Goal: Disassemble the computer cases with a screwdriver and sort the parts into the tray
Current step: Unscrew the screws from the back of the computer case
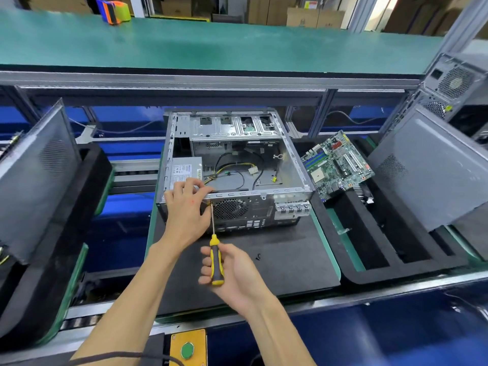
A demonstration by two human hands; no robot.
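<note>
You stand at a factory line with green-topped benches and cardboard boxes stacked behind, and a black mat (pixel 264 265) lies in front of you. On it sits the open computer case (pixel 237 170), its rear panel facing you, cables loose inside and the power supply (pixel 184 169) still in the near-left corner.

Your left hand (pixel 184 207) rests on the case's near top edge, fingers curled over the rim beside the power supply. Your right hand (pixel 232 270) has its fingers wrapped around the yellow-and-black handle of the screwdriver (pixel 215 249), whose tip meets the rear panel just left of the fan grille (pixel 229 208).

I judge the main risk to be the tip slipping off the screw: the shaft leans slightly, and your left thumb sits close beside it, so a slip could jab the hand or chew the screw head. A freed screw could also roll off; one loose black screw (pixel 258 257) already lies on the mat.

To the right, a motherboard (pixel 338 165) leans on the black foam tray (pixel 369 249). The power supply carries a label, but its print is too small to read.
</note>
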